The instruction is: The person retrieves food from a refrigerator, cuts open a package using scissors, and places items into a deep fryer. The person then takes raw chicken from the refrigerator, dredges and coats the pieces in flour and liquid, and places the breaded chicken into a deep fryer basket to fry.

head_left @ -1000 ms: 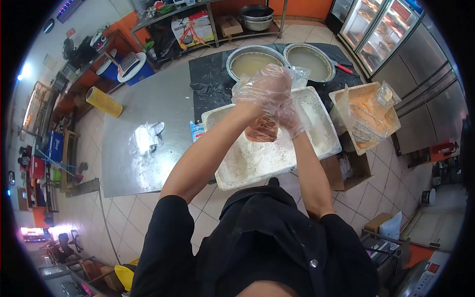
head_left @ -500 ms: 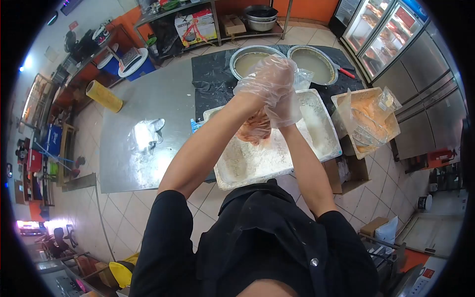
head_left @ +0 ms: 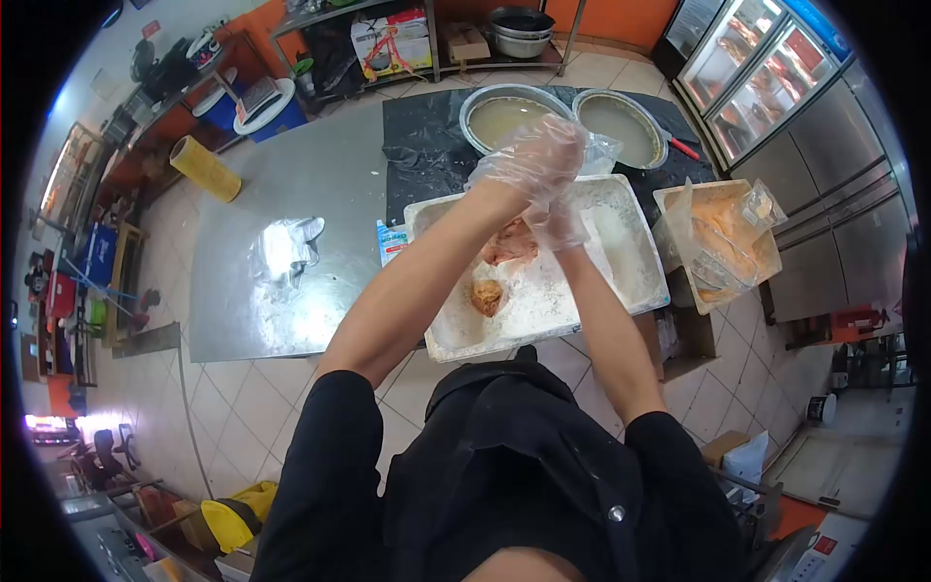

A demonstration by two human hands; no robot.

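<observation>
My left hand, in a clear plastic glove, is curled over above the far edge of the white tray. What lies inside its fingers is hidden. My right hand, gloved likewise, is close below it, its fingers mostly hidden behind the left. Loose clear plastic shows just right of the hands. Raw meat lies in the tray under my left wrist, partly covered by the arm. A smaller orange-brown meat piece rests nearer me on the tray's white, powdery floor.
Two metal basins of cloudy liquid, left and right, stand behind the tray. A red handle sits beside them. At right is a tub of orange stuff. A yellow cylinder and crumpled plastic are on the steel table.
The meat hanging over the tray has shifted, and a separate smaller piece now shows on the tray floor. Both hands stay close together, slightly lower. The view has shifted a little.
</observation>
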